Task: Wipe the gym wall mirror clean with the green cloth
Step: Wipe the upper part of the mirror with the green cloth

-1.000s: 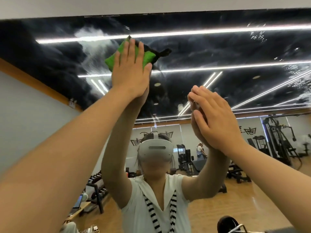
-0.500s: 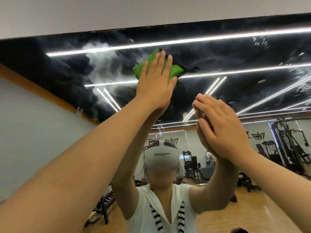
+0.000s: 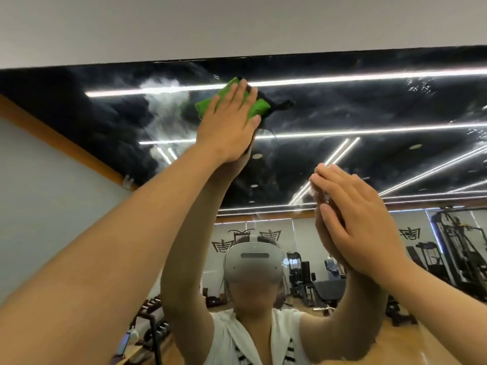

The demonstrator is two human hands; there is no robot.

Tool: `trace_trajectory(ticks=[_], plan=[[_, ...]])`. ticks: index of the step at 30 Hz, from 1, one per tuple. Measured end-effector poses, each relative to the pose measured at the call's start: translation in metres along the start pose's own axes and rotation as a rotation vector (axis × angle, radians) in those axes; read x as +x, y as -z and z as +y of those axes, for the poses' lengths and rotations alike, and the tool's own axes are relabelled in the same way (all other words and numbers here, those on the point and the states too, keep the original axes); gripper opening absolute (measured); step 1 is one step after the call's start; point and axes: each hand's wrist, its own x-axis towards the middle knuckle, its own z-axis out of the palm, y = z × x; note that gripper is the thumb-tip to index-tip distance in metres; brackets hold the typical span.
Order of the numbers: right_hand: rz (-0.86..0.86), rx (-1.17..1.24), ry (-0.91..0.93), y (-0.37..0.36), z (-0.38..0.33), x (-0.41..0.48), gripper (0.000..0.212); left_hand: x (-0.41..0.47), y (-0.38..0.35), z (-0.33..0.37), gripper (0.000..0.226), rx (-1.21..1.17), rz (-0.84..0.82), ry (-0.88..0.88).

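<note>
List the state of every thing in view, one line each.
green cloth: pressed flat against the mirror under the left hand
left hand: fingers straight, pressing the cloth high on the mirror
right hand: fingers straight, flat against the mirror, lower than the cloth
mirror: white smear left of the cloth, droplets at upper right

Eyes on mirror (image 3: 369,106), hunting for text: no words or numbers I can read. Black emblem marks (image 3: 271,236) on reflected far wall (image 3: 303,233), just above my headset (image 3: 253,264): stylised, can't make out. Similar mark (image 3: 409,233) further right, beside weight machine (image 3: 456,248). Unreadable too.
</note>
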Motion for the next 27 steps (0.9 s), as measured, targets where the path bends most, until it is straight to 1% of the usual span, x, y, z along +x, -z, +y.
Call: trace_trajectory(ticks=[2, 3, 6, 8, 9, 10, 12, 14, 15, 16, 18, 19, 20, 23, 25, 26, 27], plan=[[-0.007, -0.002, 0.000, 0.000, 0.000, 0.000, 0.050, 0.005, 0.006, -0.014, 0.057, -0.006, -0.001, -0.025], [-0.010, -0.001, -0.004, 0.000, 0.000, 0.000, 0.050, 0.010, 0.010, -0.021, 0.057, 0.000, -0.001, 0.004], [-0.015, 0.005, -0.009, -0.001, 0.001, 0.000, 0.050, 0.020, 0.013, -0.031, 0.058, 0.029, 0.021, 0.183], [-0.012, 0.002, -0.005, 0.000, 0.001, 0.000, 0.049, 0.024, 0.007, -0.016, 0.059, 0.043, 0.058, 0.286], [-0.015, 0.000, -0.003, 0.000, 0.000, 0.001, 0.049, 0.024, 0.004, -0.004, 0.059, 0.042, 0.071, 0.300], [-0.019, -0.002, -0.003, 0.000, 0.000, 0.000, 0.049, 0.024, 0.001, 0.008, 0.059, 0.040, 0.076, 0.272], [-0.021, 0.007, -0.005, 0.001, 0.000, 0.000, 0.049, 0.029, -0.003, 0.020, 0.058, 0.042, 0.062, 0.133], [-0.023, 0.013, -0.005, 0.001, 0.000, 0.000, 0.049, 0.038, 0.002, 0.007, 0.057, 0.040, 0.050, 0.018], [-0.022, 0.012, -0.007, 0.001, 0.000, 0.000, 0.049, 0.043, 0.006, -0.006, 0.057, 0.034, 0.061, 0.021], [-0.019, 0.009, -0.008, 0.001, 0.000, 0.000, 0.049, 0.048, 0.009, -0.021, 0.056, 0.024, 0.079, 0.071], [-0.013, 0.007, -0.003, 0.001, 0.000, 0.000, 0.049, 0.053, 0.013, -0.041, 0.056, 0.019, 0.107, 0.236], [-0.010, 0.008, -0.002, 0.001, 0.000, 0.000, 0.049, 0.054, 0.012, -0.039, 0.056, 0.028, 0.115, 0.292], [-0.007, 0.010, -0.002, 0.001, 0.001, 0.000, 0.049, 0.055, 0.009, -0.030, 0.056, 0.033, 0.120, 0.301], [-0.005, 0.016, -0.002, 0.000, 0.000, -0.001, 0.049, 0.060, 0.002, -0.001, 0.056, 0.016, 0.094, 0.154], [-0.001, 0.018, 0.002, 0.000, 0.001, -0.001, 0.049, 0.065, 0.008, -0.010, 0.057, 0.011, 0.076, 0.078], [0.002, 0.016, 0.004, 0.000, 0.001, -0.001, 0.049, 0.069, 0.012, -0.021, 0.057, 0.017, 0.079, 0.090], [0.004, 0.013, 0.003, 0.000, 0.001, -0.001, 0.049, 0.074, 0.016, -0.034, 0.058, 0.026, 0.084, 0.139]])
